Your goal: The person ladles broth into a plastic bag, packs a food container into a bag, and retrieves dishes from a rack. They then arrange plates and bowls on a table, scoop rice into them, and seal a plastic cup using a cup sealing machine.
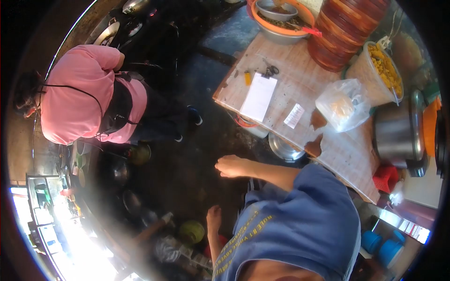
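Observation:
My right hand point(232, 166) is held in front of my body, fingers curled into a loose fist, with nothing visible in it. My left hand point(213, 216) hangs lower at my other side, its fingers also curled in and no object showing. Neither hand touches anything. Nearest my right hand is a round metal lid or pan point(284, 148) by the table's edge. On the wooden table point(290, 89) lie a white notepad point(259, 97), scissors point(270, 70), a small yellow item point(248, 78) and a printed paper slip point(294, 115).
A plastic bag point(343, 105), a bucket of yellow food point(375, 75), stacked reddish-brown round containers point(344, 33) and an orange basin point(307, 11) stand on the table. A large steel pot point(397, 133) is at right. A co-worker in pink point(79, 93) stands at left near woks point(108, 33).

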### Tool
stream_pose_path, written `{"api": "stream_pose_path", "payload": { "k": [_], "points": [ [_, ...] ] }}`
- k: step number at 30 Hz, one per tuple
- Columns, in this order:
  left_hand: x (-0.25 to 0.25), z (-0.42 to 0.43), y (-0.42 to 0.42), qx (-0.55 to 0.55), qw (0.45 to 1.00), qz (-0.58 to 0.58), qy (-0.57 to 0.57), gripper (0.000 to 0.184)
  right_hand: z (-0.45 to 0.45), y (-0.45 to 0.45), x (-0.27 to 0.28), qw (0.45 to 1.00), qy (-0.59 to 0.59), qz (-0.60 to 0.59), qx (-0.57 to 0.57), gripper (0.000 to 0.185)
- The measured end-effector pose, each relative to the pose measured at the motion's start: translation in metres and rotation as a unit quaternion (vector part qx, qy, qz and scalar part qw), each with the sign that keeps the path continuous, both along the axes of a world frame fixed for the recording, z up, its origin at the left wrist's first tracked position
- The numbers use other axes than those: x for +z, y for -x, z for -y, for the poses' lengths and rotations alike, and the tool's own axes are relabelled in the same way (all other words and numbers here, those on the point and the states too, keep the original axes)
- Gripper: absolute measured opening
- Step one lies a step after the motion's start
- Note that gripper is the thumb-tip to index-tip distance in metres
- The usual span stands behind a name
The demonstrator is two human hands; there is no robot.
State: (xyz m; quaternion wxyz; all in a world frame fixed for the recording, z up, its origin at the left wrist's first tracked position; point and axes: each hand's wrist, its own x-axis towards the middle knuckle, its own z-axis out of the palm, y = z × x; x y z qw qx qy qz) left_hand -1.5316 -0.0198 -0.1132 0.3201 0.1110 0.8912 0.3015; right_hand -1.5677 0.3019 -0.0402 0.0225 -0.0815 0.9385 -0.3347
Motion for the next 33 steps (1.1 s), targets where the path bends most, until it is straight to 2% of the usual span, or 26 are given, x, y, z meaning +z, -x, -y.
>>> {"api": "stream_pose_path", "payload": {
  "k": [5,7,10,11,13,15,16,18,19,20,24,26,28,31,33],
  "points": [
    [-0.016,0.032,-0.002,0.08,0.996,0.035,0.011,0.024,0.031,0.02,-0.008,0.995,0.029,0.017,0.089,0.02],
    [0.011,0.031,-0.006,0.197,0.968,0.15,-0.042,0.024,0.048,0.029,-0.003,0.991,0.021,0.032,0.126,0.018],
    [0.023,0.052,-0.02,0.253,0.95,0.153,-0.1,0.026,0.082,0.041,0.007,0.976,0.0,0.083,0.202,0.018],
    [0.018,0.064,-0.023,0.289,0.94,0.141,-0.116,0.026,0.096,0.045,0.007,0.968,-0.013,0.075,0.24,0.018],
    [0.002,0.098,-0.036,0.29,0.944,0.126,-0.092,0.025,0.123,0.055,0.005,0.962,0.038,0.02,0.271,0.019],
    [-0.008,0.121,-0.052,0.33,0.931,0.048,-0.146,0.021,0.159,0.069,0.016,0.942,-0.01,0.08,0.327,0.018],
    [0.009,0.13,-0.058,0.34,0.933,0.052,-0.109,0.023,0.178,0.076,0.03,0.917,-0.032,0.115,0.381,0.022],
    [0.035,0.151,-0.065,0.389,0.913,0.067,-0.1,0.026,0.217,0.091,0.032,0.872,-0.047,0.082,0.481,0.034],
    [0.037,0.174,-0.076,0.397,0.91,0.037,-0.109,0.028,0.25,0.094,0.046,0.856,-0.081,0.103,0.5,0.033],
    [0.033,0.196,-0.088,0.4,0.909,0.006,-0.118,0.029,0.282,0.092,0.061,0.837,-0.128,0.115,0.52,0.039],
    [0.024,0.281,-0.128,0.504,0.857,-0.039,-0.105,0.032,0.425,0.09,0.06,0.758,-0.178,0.068,0.623,0.037],
    [0.032,0.315,-0.148,0.526,0.843,-0.075,-0.081,0.032,0.495,0.085,0.097,0.721,-0.144,0.087,0.673,0.037],
    [0.045,0.339,-0.169,0.61,0.78,-0.048,-0.128,0.033,0.563,0.078,0.124,0.694,-0.063,0.024,0.717,0.035],
    [0.05,0.366,-0.205,0.651,0.739,-0.087,-0.149,0.031,0.659,0.063,0.179,0.631,0.078,-0.007,0.772,0.028],
    [0.055,0.374,-0.225,0.681,0.708,-0.098,-0.16,0.029,0.715,0.052,0.22,0.589,0.126,0.033,0.798,0.023]
  ]
}}
